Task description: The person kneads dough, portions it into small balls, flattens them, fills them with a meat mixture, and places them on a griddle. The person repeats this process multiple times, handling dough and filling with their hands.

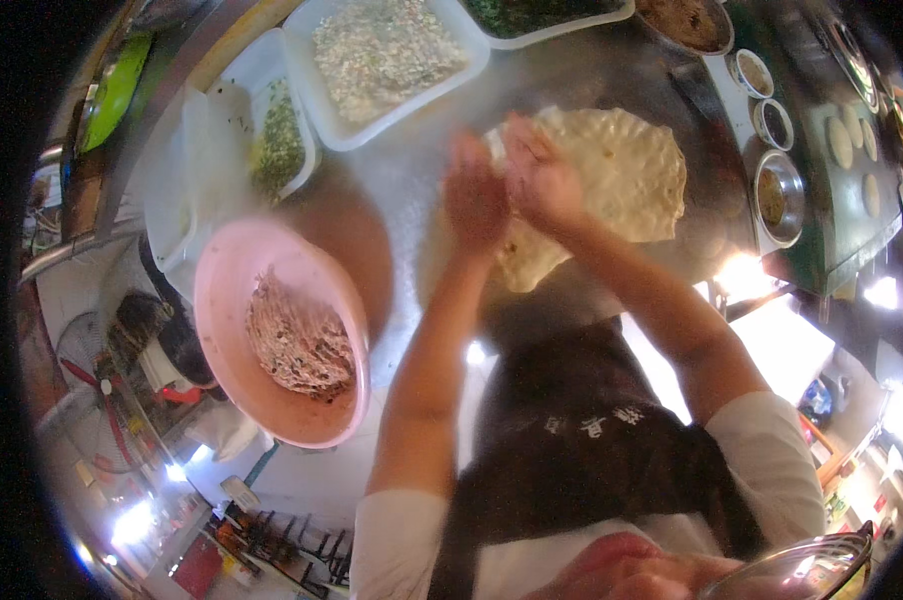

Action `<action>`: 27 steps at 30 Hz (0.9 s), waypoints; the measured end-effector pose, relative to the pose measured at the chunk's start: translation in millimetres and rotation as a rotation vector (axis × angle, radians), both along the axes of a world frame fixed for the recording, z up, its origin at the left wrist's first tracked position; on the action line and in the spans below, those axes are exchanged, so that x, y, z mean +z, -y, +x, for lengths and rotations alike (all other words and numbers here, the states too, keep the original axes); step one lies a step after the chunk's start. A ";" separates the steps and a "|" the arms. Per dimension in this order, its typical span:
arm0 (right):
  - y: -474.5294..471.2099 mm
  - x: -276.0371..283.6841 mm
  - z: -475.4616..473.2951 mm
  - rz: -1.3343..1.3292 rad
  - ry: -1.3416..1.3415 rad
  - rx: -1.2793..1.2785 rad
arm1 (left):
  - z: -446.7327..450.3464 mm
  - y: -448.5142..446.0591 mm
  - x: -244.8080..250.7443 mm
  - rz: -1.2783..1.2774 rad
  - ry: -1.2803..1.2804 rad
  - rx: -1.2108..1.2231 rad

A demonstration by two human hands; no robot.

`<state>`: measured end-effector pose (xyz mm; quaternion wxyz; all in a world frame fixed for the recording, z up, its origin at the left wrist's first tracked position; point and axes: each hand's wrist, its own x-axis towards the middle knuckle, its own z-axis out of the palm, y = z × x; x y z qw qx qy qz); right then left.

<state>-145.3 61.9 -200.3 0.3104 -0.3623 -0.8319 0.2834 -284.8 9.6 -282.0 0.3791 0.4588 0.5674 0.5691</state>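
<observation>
A broad, thin sheet of dough (624, 172) lies on the metal worktop (414, 180), with an uneven edge and a bumpy surface. Over its left part are both my hands, slightly blurred and close together. My left hand (478, 195) has its fingers pointing away from me. Beside it, my right hand (538, 172) reaches over the dough; whether either one grips the dough I cannot tell. To the left stands a pink plastic bowl (223, 315) with a minced meat mixture (301, 337) in it.
Plastic tubs of chopped filling (391, 56), chopped greens (279, 142) and dark greens (526, 15) line the far side. At right are a pan of brown paste (680, 22), small bowls (774, 124), a steel bowl (778, 199) and dough rounds (840, 142). A fan (106, 386) stands lower left.
</observation>
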 end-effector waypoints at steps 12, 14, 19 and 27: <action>-178.0 25.3 94.5 -0.439 0.755 0.354 | 90.9 -118.7 82.0 -0.288 -1.067 -0.123; -145.0 4.4 123.2 0.015 0.810 0.162 | 124.9 -108.5 55.8 -0.102 -1.168 -0.036; -160.3 2.6 181.7 0.030 0.886 0.077 | 180.1 -140.9 91.9 -0.188 -0.912 -0.228; -128.4 -19.1 245.4 0.569 0.600 -0.148 | 226.2 -75.9 119.8 -0.303 -0.412 -0.438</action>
